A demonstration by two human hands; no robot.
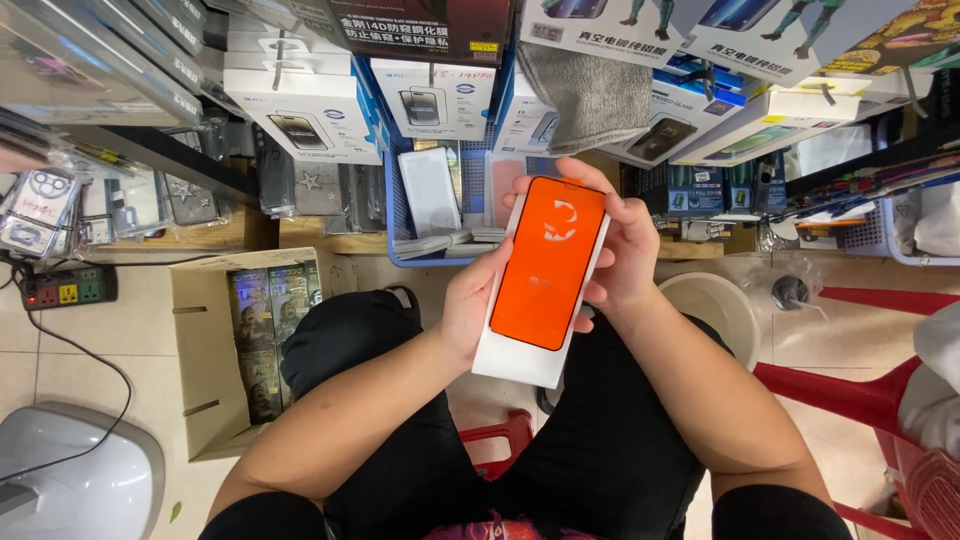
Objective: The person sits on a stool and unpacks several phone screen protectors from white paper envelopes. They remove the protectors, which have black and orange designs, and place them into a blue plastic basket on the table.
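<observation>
I hold a flat orange screen protector (547, 262) with a black rim, lying on a white backing card (520, 364), above my lap. My left hand (470, 300) grips the card's left edge, thumb along the side. From the right, my right hand (625, 250) holds it, with fingertips curled over the top edge and the thumb against the right side. Both forearms reach up from the bottom of the view over my black trousers.
White boxes of phone accessories (310, 110) and a grey cloth (590, 95) hang ahead. A blue basket (400, 250) holds flat packs. An open cardboard box (205, 350) stands at left, a power strip (68, 287) beyond it. A white bucket (715, 305) and red plastic stools (850, 390) stand at right.
</observation>
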